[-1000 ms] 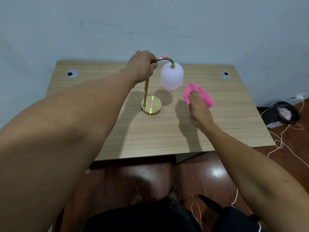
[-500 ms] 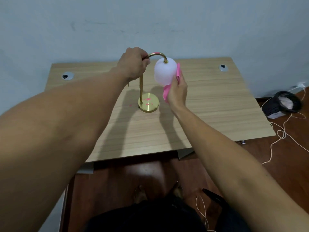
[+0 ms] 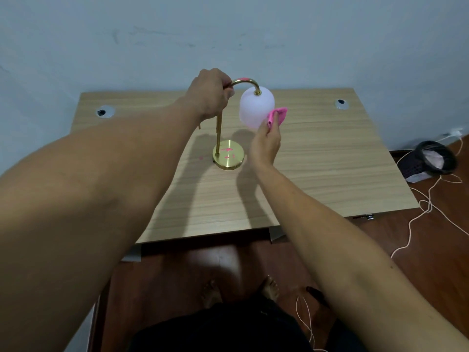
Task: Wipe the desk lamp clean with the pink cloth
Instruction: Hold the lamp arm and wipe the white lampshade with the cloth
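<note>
Desk lamp [image 3: 229, 158]: polished brass-look metal on base, stem & curved neck, glossy w/ reflections; pink smears on the base disc. Lamp shade [image 3: 256, 107]: frosted white, translucent, smooth, matt sheen; glass or plastic, can't tell. Pink cloth [image 3: 278, 115]: soft fabric, matt, creased. Tabletop [image 3: 317, 161]: light wood-grain laminate, smooth, low sheen, w/ silver metal-look cable grommets [image 3: 105, 112]. Floor [image 3: 431, 237]: dark red-brown wood, glossy. Wall [image 3: 253, 34]: painted, matt, scuffed.
</note>
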`<action>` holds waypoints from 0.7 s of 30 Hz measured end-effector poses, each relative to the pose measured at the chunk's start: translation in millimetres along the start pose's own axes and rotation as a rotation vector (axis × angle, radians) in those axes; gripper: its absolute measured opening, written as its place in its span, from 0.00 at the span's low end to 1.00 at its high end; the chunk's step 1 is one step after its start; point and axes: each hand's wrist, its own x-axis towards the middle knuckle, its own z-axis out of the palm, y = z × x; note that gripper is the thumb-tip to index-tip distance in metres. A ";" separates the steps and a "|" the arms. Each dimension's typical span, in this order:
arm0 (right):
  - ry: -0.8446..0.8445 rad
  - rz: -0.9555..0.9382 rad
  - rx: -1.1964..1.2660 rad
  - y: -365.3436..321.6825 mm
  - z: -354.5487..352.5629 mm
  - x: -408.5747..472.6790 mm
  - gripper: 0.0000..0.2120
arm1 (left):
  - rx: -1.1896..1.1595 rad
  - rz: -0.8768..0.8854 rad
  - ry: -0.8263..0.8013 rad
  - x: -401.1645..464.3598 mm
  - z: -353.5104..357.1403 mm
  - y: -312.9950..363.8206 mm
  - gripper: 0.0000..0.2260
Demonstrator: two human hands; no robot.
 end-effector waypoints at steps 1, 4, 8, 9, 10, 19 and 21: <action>0.008 0.021 0.020 -4.5 -2.9 10.8 0.23 | 0.002 0.005 0.002 -0.2 0.1 0.1 0.08; 0.038 0.093 0.127 -8.5 -5.2 23.1 0.22 | 0.008 0.010 0.005 -0.3 0.4 -0.7 0.08; 0.126 0.169 0.285 -4.5 1.9 6.2 0.14 | 0.004 0.003 0.005 -0.1 0.4 -2.6 0.08; 0.157 0.223 0.334 -7.8 3.9 4.5 0.12 | 0.006 0.005 0.003 0.1 0.2 -3.2 0.08; 0.174 0.281 0.394 -11.6 4.9 5.8 0.10 | 0.007 0.006 0.001 0.3 0.2 -3.6 0.08; 0.153 0.452 0.481 -22.4 -5.4 40.4 0.10 | -0.007 0.011 0.016 0.5 2.1 -5.1 0.08; 0.142 0.453 0.463 -24.6 -6.8 48.0 0.11 | -0.001 0.013 0.013 1.3 1.9 -4.3 0.09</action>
